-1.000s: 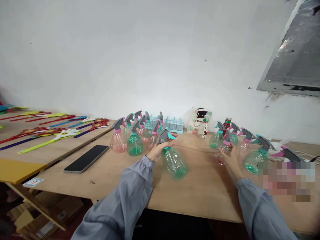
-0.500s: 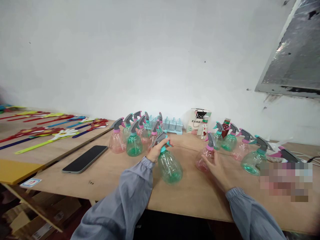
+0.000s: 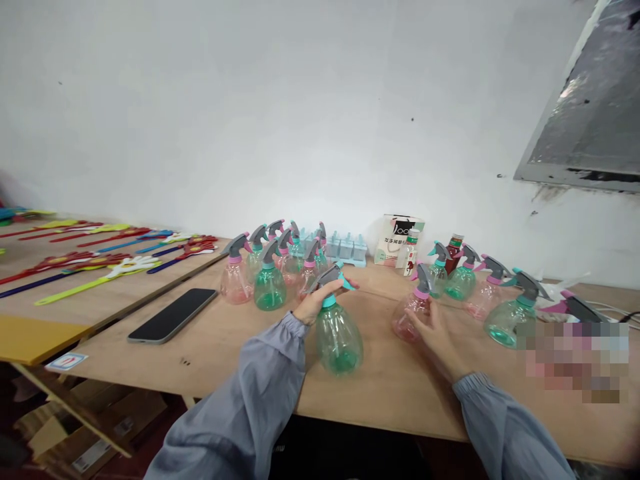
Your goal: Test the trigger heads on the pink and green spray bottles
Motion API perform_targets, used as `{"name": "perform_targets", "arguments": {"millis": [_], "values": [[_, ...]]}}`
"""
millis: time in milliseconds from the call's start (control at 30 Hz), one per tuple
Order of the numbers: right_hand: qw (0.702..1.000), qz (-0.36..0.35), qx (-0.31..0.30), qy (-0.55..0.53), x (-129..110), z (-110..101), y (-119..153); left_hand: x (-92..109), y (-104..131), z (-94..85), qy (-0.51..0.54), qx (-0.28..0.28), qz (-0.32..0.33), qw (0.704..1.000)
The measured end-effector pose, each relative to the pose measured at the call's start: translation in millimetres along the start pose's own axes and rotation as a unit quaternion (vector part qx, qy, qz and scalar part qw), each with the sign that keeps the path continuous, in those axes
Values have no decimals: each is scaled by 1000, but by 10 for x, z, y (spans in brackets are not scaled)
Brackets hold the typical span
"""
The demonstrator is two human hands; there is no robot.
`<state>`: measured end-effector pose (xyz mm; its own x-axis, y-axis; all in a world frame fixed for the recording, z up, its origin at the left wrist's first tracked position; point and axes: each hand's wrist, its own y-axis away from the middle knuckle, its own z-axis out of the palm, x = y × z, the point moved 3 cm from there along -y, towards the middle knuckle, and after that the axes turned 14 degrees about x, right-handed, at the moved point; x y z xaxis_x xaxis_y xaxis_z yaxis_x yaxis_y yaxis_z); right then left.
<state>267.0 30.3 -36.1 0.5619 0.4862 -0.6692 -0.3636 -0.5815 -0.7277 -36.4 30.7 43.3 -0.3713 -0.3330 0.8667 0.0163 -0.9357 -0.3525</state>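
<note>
My left hand (image 3: 316, 301) is wrapped round the neck of a green spray bottle (image 3: 339, 343) with a grey and turquoise head, which stands almost upright near the table's front edge. To the right, my right hand (image 3: 434, 331) grips the side of a pink spray bottle (image 3: 407, 317), whose grey and pink head leans slightly. Several green and pink spray bottles (image 3: 270, 288) stand in a group behind and left of my left hand. Beyond my right hand, more spray bottles (image 3: 505, 323) form a slanting row.
A black phone (image 3: 173, 315) lies on the wooden table (image 3: 240, 360). Colourful hand-shaped sticks (image 3: 115, 270) cover the left table. At the back are light-blue moulds (image 3: 345, 248), a printed box (image 3: 393, 248), a clear bottle (image 3: 407, 255) and a red bottle (image 3: 451, 253). Cables lie far right.
The green bottle in my left hand has tipped to a more upright position, its base swinging slightly left. My right hand stays on the pink bottle.
</note>
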Motion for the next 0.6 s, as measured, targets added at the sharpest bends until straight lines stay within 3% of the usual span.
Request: {"name": "perform_targets", "arguments": {"millis": [133, 300, 467, 600], "values": [[1000, 20, -17, 8, 16, 10, 0, 4, -28, -21, -11, 16, 0, 1000], [999, 40, -28, 20, 3, 1, 4, -7, -29, -22, 16, -10, -32, 999], [998, 38, -33, 24, -42, -8, 15, 19, -28, -74, 5, 64, 14, 998], [999, 29, -27, 18, -23, 4, 2, 26, -29, -72, -14, 25, 54, 998]]}}
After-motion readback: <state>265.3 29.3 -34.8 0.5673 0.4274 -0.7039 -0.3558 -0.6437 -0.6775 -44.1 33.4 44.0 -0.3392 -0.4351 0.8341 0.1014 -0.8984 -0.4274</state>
